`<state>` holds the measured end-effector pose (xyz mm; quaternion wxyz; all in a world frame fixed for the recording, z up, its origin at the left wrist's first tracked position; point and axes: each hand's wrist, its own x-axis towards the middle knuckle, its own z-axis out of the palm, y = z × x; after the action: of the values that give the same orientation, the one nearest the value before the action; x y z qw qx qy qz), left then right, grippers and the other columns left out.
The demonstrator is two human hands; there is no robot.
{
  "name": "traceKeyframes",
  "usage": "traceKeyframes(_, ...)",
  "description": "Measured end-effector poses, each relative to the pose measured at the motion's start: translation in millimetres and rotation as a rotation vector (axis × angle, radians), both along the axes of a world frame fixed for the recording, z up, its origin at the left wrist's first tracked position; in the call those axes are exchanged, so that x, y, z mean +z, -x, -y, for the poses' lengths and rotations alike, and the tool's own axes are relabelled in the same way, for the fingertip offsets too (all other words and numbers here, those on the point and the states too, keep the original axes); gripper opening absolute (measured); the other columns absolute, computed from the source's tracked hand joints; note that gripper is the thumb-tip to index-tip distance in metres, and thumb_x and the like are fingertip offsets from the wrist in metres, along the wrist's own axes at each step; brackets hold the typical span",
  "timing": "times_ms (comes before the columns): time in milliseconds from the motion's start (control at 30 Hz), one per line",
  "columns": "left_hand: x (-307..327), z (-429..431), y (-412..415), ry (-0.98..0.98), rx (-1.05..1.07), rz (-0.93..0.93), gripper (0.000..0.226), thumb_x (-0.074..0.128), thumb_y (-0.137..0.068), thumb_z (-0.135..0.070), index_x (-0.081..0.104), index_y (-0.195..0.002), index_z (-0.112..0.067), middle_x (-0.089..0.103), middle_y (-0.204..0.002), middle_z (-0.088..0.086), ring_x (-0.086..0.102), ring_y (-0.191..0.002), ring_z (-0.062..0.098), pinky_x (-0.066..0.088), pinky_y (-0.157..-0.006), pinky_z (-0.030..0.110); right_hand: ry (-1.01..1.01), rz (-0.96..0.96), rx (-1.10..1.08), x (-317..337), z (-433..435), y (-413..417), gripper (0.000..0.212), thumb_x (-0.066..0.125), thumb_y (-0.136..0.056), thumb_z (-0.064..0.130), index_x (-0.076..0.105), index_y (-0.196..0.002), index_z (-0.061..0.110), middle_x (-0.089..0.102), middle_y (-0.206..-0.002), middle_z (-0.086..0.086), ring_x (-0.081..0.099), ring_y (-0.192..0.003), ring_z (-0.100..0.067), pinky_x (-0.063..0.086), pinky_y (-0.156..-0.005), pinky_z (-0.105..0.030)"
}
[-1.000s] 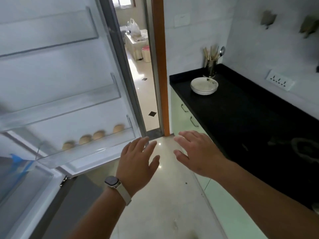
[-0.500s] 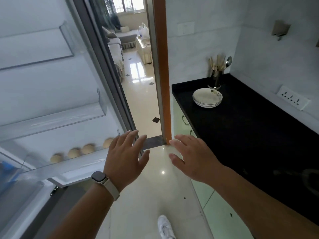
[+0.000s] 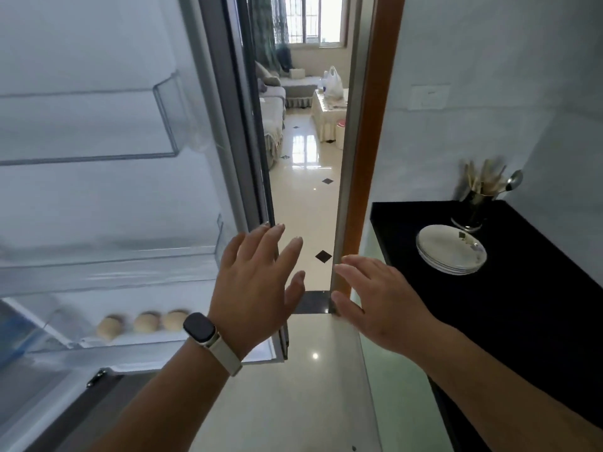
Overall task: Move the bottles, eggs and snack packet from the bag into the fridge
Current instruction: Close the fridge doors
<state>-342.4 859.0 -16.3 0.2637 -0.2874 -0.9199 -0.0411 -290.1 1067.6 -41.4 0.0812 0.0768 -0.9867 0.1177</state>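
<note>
The fridge door (image 3: pixel 107 203) stands open on the left, its clear shelves facing me. Three pale eggs (image 3: pixel 145 322) sit in the lowest door shelf. My left hand (image 3: pixel 257 288), with a watch on the wrist, is raised with straight fingers in front of the door's right edge and holds nothing. My right hand (image 3: pixel 381 298) is raised beside it, fingers spread, also holding nothing. A white plastic bag (image 3: pixel 333 82) stands on a table in the far room beyond the doorway. No bottles or snack packet can be made out.
A black counter (image 3: pixel 522 314) runs along the right with a stack of white plates (image 3: pixel 452 249) and a metal cutlery holder (image 3: pixel 473 207). An orange door frame (image 3: pixel 368 177) borders the doorway. Glossy tiled floor (image 3: pixel 306 197) leads to a sofa (image 3: pixel 272 102).
The view has swung upward and toward the doorway, so the far room and bag show more fully. Both hands stay raised and empty, now nearer the fridge door's edge.
</note>
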Motion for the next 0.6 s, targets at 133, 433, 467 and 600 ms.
traceKeyframes(133,8.1,0.6,13.6,0.028,0.064,-0.037,0.047,0.058,-0.088,-0.041,0.058,-0.130,-0.018,0.056,-0.137,0.012,0.049,-0.130,0.033,0.034,-0.108,0.054,0.070,-0.083,0.071,5.5,5.2,39.4,0.062,0.023,-0.093,0.059,0.042,-0.141,0.026,0.043,-0.147,0.005,0.037,-0.136,-0.016,0.031,-0.109,-0.035)
traceKeyframes(433,23.3,0.1,27.6,0.048,0.267,-0.093,0.045,0.054,-0.091,-0.039,0.053,-0.132,-0.020,0.055,-0.138,0.012,0.043,-0.136,0.031,0.035,-0.109,0.054,0.239,-0.187,0.353,11.0,17.6,120.0,0.061,0.041,-0.095,0.055,0.030,-0.147,0.024,0.039,-0.150,0.003,0.036,-0.138,-0.015,0.034,-0.110,-0.032)
traceKeyframes(467,24.6,-0.5,27.3,0.059,0.298,-0.104,0.044,0.051,-0.091,-0.040,0.054,-0.131,-0.020,0.055,-0.138,0.012,0.044,-0.135,0.031,0.035,-0.109,0.054,0.269,-0.189,0.390,13.4,18.2,130.1,0.063,0.040,-0.094,0.055,0.027,-0.148,0.025,0.038,-0.150,0.003,0.035,-0.138,-0.014,0.036,-0.110,-0.033)
traceKeyframes(600,26.5,-9.6,25.6,0.093,0.409,-0.128,0.044,0.043,-0.093,-0.041,0.054,-0.131,-0.021,0.052,-0.142,0.014,0.043,-0.136,0.030,0.036,-0.108,0.053,0.404,-0.217,0.540,21.5,21.5,163.7,0.070,0.042,-0.091,0.058,0.019,-0.149,0.026,0.033,-0.153,0.002,0.026,-0.135,-0.003,0.030,-0.107,-0.028)
